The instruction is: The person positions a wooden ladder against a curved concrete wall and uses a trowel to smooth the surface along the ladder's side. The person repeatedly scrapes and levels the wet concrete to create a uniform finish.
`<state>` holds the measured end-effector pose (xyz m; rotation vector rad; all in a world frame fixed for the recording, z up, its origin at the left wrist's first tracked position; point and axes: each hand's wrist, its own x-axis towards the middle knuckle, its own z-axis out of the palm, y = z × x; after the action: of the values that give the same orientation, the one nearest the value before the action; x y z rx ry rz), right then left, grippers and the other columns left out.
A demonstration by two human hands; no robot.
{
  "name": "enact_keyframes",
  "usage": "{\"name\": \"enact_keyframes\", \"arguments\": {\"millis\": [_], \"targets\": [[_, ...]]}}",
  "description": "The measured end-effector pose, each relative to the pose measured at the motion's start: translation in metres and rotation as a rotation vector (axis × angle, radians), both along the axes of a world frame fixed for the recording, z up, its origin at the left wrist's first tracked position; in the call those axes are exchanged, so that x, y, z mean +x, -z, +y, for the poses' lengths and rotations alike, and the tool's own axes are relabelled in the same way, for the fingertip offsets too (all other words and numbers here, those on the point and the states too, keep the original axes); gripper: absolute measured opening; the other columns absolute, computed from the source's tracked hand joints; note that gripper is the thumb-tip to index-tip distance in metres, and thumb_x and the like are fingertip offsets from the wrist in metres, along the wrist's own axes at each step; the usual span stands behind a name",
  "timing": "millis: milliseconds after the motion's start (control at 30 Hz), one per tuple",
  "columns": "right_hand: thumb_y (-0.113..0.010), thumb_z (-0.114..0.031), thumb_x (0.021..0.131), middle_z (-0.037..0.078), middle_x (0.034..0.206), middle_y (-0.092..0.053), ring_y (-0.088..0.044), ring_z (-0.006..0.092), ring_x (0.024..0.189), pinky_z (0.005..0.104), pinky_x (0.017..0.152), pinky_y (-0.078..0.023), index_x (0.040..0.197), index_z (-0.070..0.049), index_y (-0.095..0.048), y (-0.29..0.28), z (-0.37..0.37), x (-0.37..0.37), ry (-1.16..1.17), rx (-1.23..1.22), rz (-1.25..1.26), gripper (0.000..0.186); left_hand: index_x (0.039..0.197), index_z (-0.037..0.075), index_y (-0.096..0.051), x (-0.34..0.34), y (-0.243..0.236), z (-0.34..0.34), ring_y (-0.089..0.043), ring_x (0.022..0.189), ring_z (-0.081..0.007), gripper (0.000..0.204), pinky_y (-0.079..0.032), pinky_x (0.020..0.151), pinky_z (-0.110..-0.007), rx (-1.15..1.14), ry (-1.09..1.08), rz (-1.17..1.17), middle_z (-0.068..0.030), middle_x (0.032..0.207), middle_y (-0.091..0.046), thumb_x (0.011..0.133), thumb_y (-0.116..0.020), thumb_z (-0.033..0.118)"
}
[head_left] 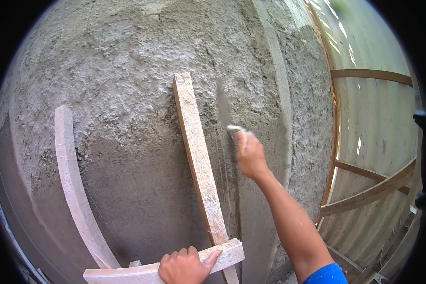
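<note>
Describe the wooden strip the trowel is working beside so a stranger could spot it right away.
Start at the rough grey plastered wall. Two pale wooden strips lean against it above the crosspiece held by the left hand. The one meant is the straight strip left of the right hand, not the curved-looking strip.

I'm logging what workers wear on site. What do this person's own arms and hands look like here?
Both hands are bare, with no gloves, rings or watch showing. The right hand leads to a forearm bare up to a bright blue short sleeve at the lower edge. Of the left hand only the hand itself shows; its arm is out of frame.
</note>
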<state>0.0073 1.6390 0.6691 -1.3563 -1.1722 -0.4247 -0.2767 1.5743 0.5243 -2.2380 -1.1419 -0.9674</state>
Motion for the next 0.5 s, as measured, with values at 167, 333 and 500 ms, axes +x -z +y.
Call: {"name": "enact_keyframes", "arguments": {"millis": [167,333,500], "targets": [[-0.046,-0.044,0.107,0.031,0.087,-0.068,-0.065,0.0527,0.088,0.0542,0.078,-0.051,0.101,0.004,-0.058,-0.006,-0.001,-0.005,-0.2,0.298,0.155,0.05,0.056,0.007,-0.062,0.0,-0.001,0.0,-0.06,0.049,-0.0296,0.068,-0.041,0.052,-0.041,-0.006,0.019,-0.004,-0.011,0.054,-0.061,0.078,-0.069,0.071],[-0.046,-0.045,0.107,0.027,0.083,-0.068,-0.069,0.0443,0.08,0.0496,0.073,-0.053,0.103,0.004,-0.057,-0.007,-0.001,-0.009,0.093,0.042,-0.035,0.05,0.056,0.007,-0.062,-0.001,-0.001,-0.001,-0.059,0.049,-0.0295,0.068,-0.04,0.052,-0.04,-0.018,-0.009,0.025,-0.011,0.054,-0.061,0.078,-0.069,0.071],[-0.046,-0.045,0.106,0.031,0.086,-0.068,-0.067,0.0519,0.084,0.0567,0.074,-0.051,0.103,0.004,-0.056,-0.007,-0.008,-0.013,0.088,-0.022,0.007,0.05,0.057,0.006,-0.063,-0.002,0.0,-0.001,-0.06,0.048,-0.029,0.07,-0.04,0.052,-0.04,-0.011,0.01,0.022,-0.0111,0.053,-0.061,0.079,-0.068,0.072]]}}
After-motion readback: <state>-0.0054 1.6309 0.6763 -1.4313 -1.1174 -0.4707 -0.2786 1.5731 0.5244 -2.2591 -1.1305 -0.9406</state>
